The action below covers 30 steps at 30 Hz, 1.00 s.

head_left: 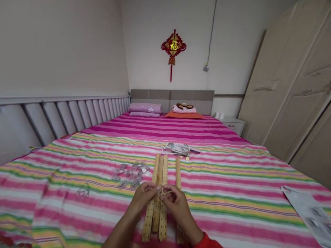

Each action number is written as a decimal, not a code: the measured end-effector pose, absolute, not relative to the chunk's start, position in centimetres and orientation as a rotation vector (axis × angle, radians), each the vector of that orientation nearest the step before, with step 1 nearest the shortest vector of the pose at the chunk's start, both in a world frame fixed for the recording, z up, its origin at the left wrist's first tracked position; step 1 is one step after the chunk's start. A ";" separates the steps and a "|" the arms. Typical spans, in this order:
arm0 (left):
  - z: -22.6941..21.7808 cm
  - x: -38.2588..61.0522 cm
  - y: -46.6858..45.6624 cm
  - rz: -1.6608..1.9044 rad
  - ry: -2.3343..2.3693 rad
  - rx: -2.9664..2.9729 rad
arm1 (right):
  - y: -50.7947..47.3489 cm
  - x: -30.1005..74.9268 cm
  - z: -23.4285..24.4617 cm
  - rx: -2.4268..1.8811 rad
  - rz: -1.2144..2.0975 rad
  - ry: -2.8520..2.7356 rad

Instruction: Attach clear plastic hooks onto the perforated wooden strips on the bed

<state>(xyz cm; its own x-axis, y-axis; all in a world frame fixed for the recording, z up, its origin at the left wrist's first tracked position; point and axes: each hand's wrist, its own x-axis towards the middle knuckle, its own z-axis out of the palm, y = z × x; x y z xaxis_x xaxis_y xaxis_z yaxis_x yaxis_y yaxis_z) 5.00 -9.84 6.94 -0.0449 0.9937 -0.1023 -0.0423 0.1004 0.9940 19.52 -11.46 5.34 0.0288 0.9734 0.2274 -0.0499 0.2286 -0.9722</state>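
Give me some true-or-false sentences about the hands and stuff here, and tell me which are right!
1. The left hand and right hand are close together above the wooden strips. True.
2. The small plastic bags lie right of the strips. False: they lie left.
3. The wall hanging is blue. False: it's red and gold.
4. The right arm wears a red sleeve. True.
5. The strips lie on a striped cloth. True.

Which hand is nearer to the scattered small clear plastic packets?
Left. In the picture, the left hand is just to the lower right of the small clear plastic packets; the right hand is farther right.
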 end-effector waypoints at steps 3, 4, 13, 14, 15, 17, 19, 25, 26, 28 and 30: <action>7.3 6.0 -10.1 1.127 1.265 1.106 | -11.8 20.1 4.1 -0.961 1.117 -1.173; 7.4 6.4 -10.2 1.104 1.258 1.103 | -11.9 20.3 3.8 -0.940 1.142 -1.148; 7.8 9.4 -10.7 1.019 1.246 1.102 | -12.4 23.0 4.2 -0.995 1.345 -0.836; 7.7 9.6 -10.6 1.029 1.230 1.098 | -12.3 23.4 4.3 -1.017 1.365 -0.805; 7.4 9.9 -10.6 1.047 1.207 1.093 | -12.3 23.9 4.2 -1.028 1.386 -0.777; 6.8 10.3 -10.5 1.095 1.163 1.058 | -12.2 24.7 4.1 -1.008 1.437 -0.722; 6.0 10.8 -10.4 1.123 1.147 0.976 | -12.4 25.2 3.9 -0.955 1.481 -0.649; 4.8 12.5 -9.6 1.075 1.155 0.836 | -12.4 25.6 3.3 -0.945 1.505 -0.594; 4.8 12.7 -9.4 1.087 1.157 0.838 | -12.1 25.7 3.3 -0.969 1.480 -0.623; 5.0 13.2 -8.8 1.109 1.157 0.850 | -11.5 26.0 3.5 -1.026 1.410 -0.696; 4.9 13.5 -8.1 1.110 1.159 0.867 | -10.8 26.4 3.6 -1.077 1.342 -0.771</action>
